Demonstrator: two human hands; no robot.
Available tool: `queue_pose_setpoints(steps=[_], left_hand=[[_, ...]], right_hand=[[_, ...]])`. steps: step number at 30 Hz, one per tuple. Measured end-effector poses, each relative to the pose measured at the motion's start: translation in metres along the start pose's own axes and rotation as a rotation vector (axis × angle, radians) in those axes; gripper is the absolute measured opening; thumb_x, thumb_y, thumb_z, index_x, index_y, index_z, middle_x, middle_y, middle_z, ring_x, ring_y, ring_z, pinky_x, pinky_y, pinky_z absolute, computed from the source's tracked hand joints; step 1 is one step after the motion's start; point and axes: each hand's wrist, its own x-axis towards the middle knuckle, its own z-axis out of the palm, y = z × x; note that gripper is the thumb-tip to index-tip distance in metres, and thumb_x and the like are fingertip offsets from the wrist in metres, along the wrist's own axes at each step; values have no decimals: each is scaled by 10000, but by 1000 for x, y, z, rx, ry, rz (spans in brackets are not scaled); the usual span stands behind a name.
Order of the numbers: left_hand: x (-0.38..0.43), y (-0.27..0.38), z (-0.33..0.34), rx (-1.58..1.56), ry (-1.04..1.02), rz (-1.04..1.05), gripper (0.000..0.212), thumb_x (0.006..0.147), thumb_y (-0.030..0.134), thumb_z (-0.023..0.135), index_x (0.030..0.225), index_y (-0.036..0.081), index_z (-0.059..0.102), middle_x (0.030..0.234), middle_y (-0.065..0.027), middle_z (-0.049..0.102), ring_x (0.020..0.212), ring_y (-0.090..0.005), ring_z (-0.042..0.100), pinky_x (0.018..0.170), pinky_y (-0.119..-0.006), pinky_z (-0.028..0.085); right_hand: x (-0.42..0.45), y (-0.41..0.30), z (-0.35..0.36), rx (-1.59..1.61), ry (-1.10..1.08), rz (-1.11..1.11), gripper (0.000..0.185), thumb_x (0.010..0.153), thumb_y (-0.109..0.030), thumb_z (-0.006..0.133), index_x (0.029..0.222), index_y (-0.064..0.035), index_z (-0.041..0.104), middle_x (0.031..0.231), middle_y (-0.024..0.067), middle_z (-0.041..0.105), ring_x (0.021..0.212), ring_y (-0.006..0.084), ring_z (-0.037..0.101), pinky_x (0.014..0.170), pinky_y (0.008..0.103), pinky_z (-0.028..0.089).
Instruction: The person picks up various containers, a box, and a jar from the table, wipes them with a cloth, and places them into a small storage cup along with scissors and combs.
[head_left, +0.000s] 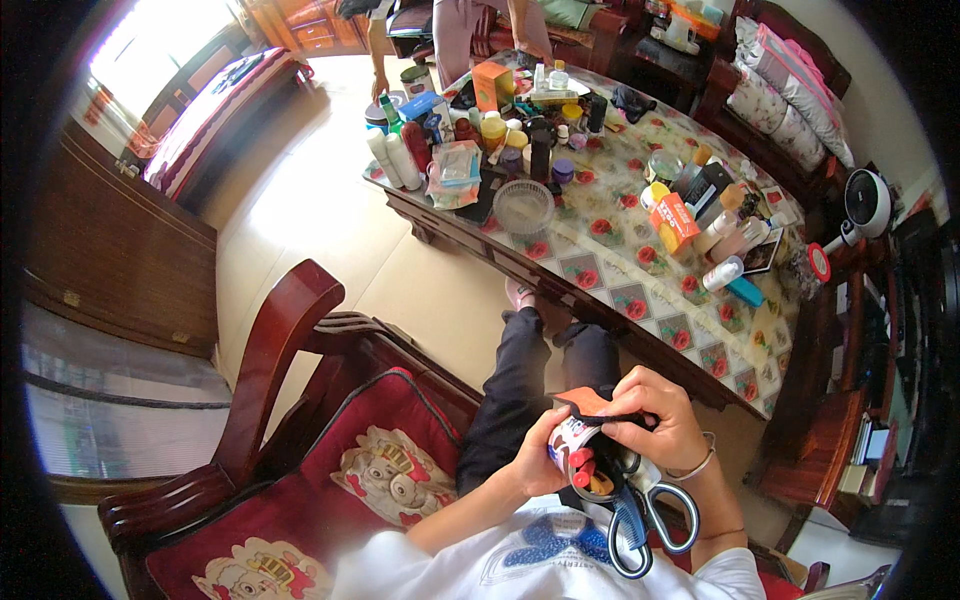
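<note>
Above my lap, my left hand (541, 456) grips a printed can (564, 441) from its side. The can is tilted, with its open mouth towards me. Out of it stick scissors (670, 516) with black-and-grey handles, a blue comb (628, 516) and red-capped tubes or pens (581, 466). My right hand (654, 416) pinches a black cord or fabric edge (616, 420) beside the can's far side. An orange piece (583, 399), perhaps cloth, shows between both hands. How it joins the black edge cannot be made out.
Before my knees stands a long wooden table (675, 337) under a rose-patterned cover, crowded with bottles, jars and boxes (675, 223). A clear round plastic tray (523, 206) lies near its edge. A wooden armrest (277, 360) rises at my left. Another person (457, 37) stands behind the table.
</note>
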Motion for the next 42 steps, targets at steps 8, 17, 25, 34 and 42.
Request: queue_pose_setpoints(steps=[8,17,25,34,42], left_hand=[[-1,5,5,-40,-190,9,407,897,465,482,1040,112,628,949,-24,679,835,-160,638,780,-319,499],[-6,2,17,-46,60,24,410,903,455,436,1005,104,621,733,-15,637,581,-142,578,545,-271,475],[-10,9,33,-56,84,11,409,906,466,431,998,108,608,733,-3,622,595,-132,566,540,-264,468],[-7,6,8,-8,-128,3,404,871,499,504,946,124,632,832,-3,651,742,-143,604,686,-305,485],[-1,8,20,60,29,58,447,865,525,526,1017,118,628,915,-12,660,814,-145,623,768,-314,498]], right_hand=[[-3,0,-1,-15,20,-44,174,719,-14,726,884,-49,682,819,70,577,717,162,574,623,264,455],[2,-2,1,-15,-62,-1,171,730,-36,721,897,-55,688,824,72,578,744,180,586,648,275,464],[3,-3,0,-28,-74,20,167,744,-48,717,907,-48,684,834,75,580,758,188,588,675,282,469],[2,0,-1,-33,-83,12,163,752,-47,710,913,-43,685,843,76,582,765,188,588,686,283,471],[3,-1,-4,-9,-59,-30,191,749,-39,717,938,-57,699,845,75,585,778,186,595,698,279,479]])
